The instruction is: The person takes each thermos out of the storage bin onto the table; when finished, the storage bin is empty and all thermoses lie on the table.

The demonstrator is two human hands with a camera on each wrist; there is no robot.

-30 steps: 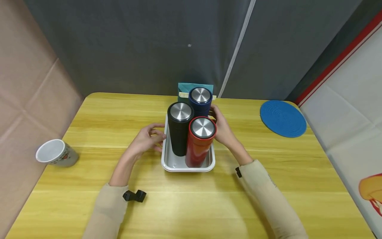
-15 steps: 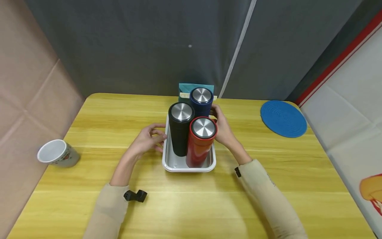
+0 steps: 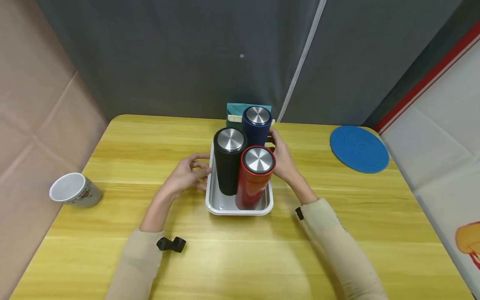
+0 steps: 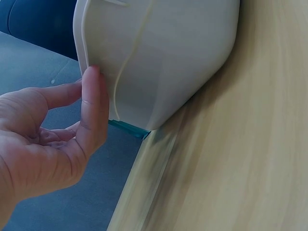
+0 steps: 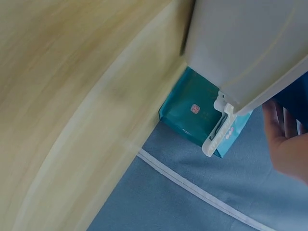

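Observation:
A white tray stands mid-table and holds three steel-capped flasks: black, red and blue. My left hand lies at the tray's left side with loosely bent fingers. In the left wrist view one fingertip touches the tray's rim. My right hand is at the tray's right side. Its fingers curl against the blue flask's side. The right wrist view shows only the edge of that hand beside the tray wall.
A teal packet leans behind the tray against the grey curtain. A blue round mat lies at the back right. At the left edge a white mug lies on its side. A small black clip sits by my left sleeve.

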